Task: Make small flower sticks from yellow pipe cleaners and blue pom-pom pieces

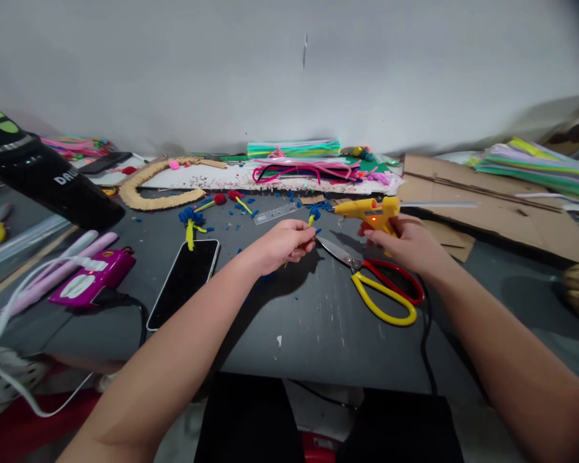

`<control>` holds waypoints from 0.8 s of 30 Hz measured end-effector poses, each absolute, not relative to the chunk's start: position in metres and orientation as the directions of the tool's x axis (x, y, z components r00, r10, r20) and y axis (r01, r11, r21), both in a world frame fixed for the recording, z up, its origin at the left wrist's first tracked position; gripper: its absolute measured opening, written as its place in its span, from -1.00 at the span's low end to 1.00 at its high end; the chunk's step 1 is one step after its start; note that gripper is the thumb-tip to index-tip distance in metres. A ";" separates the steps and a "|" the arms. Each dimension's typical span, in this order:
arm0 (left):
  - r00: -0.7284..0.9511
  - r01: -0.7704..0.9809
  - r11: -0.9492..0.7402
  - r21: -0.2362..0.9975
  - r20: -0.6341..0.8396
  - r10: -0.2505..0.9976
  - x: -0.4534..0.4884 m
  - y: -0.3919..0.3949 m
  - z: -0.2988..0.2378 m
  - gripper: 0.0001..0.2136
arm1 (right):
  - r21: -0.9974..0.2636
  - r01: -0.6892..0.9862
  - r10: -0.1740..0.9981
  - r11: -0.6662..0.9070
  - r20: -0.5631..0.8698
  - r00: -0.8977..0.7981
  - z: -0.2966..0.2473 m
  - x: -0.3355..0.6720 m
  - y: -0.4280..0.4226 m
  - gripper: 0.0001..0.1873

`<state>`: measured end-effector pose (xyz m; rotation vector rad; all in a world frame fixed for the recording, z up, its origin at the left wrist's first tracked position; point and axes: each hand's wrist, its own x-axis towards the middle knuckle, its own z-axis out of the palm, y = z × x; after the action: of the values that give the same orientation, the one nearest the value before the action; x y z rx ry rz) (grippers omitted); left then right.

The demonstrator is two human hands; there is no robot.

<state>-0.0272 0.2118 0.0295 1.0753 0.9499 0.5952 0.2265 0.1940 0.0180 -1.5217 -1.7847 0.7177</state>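
My left hand [289,244] pinches a small pipe-cleaner flower [313,215] with a blue head and a yellow stem, held over the middle of the table. In my right hand [405,241] is a yellow hot glue gun [374,211] with a lit orange light, its nozzle pointing left toward the flower. Red-and-yellow-handled scissors [388,302] lie below both hands, blades toward my left hand. Another blue-and-yellow pipe-cleaner flower [191,222] rests at the top end of a phone [186,283]. Red-headed pipe-cleaner pieces [219,199] lie behind it.
A clear ruler [276,213] and blue scraps lie beyond my hands. Pipe-cleaner bundles [294,149] stand along the wall. Cardboard [463,193] covers the back right. At left are a black handheld device [43,173] and a purple power adapter [91,280]. The glue gun's cord [427,347] hangs over the front edge.
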 end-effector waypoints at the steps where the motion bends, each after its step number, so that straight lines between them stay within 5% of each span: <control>1: 0.482 0.033 0.388 0.921 -0.355 0.801 -0.028 0.212 0.029 -0.79 | -0.809 0.574 0.991 0.130 0.105 -0.078 0.020 0.223 0.192 -0.70; 8: 0.476 0.055 0.370 0.927 -0.350 0.807 -0.030 0.215 0.026 -0.77 | -0.780 0.574 0.966 0.247 0.151 -0.211 0.028 0.205 0.179 -0.59; 24: 0.485 0.099 0.295 0.950 -0.305 0.820 -0.031 0.215 0.022 -0.79 | -0.750 0.595 0.955 0.290 0.183 -0.235 0.029 0.203 0.180 -0.57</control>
<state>-0.0307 0.2147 0.0223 1.1930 0.9713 0.5964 0.2030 0.1798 0.0290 -1.3824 -1.9285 0.7288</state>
